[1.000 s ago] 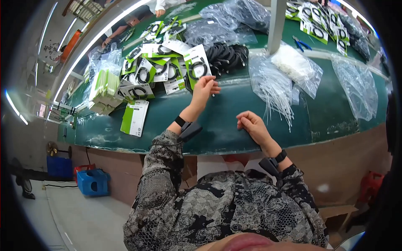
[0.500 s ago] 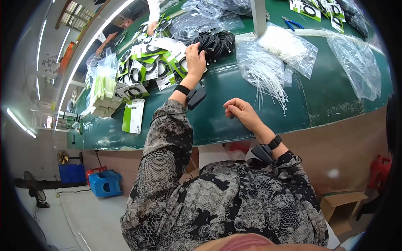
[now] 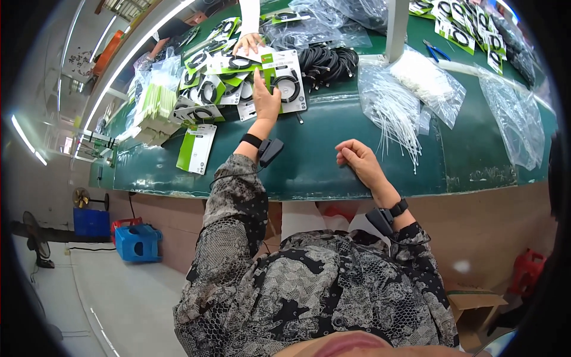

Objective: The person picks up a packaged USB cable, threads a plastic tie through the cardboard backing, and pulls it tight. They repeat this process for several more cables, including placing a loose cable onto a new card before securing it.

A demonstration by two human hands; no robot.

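Observation:
My left hand (image 3: 266,102) is on the left side of a green-and-white carded cable pack (image 3: 289,89), thumb over its front and index finger along its edge. A coiled black cable shows on the pack, and a short black cable end hangs below it. Beneath and to the left lies a heap of similar cable packs (image 3: 209,90). Another person's hand (image 3: 248,43) touches the packs from the far side. Over the table's near part, my right hand (image 3: 360,163) hovers with fingers curled together and nothing visible in them.
A bundle of black cables (image 3: 328,64) lies right of the packs. Beyond it are bags of white cable ties (image 3: 389,107), blue-handled pliers (image 3: 435,50) and an empty clear bag (image 3: 513,119). A stack of green-edged cards (image 3: 156,113) and one flat card (image 3: 196,149) are at left. A white post (image 3: 397,30) rises from the table.
My left hand has shifted from the black cable bundle to a carded pack, now raised over the heap. The other person's hand has reached nearer. My right hand stays curled. The whole view has shifted.

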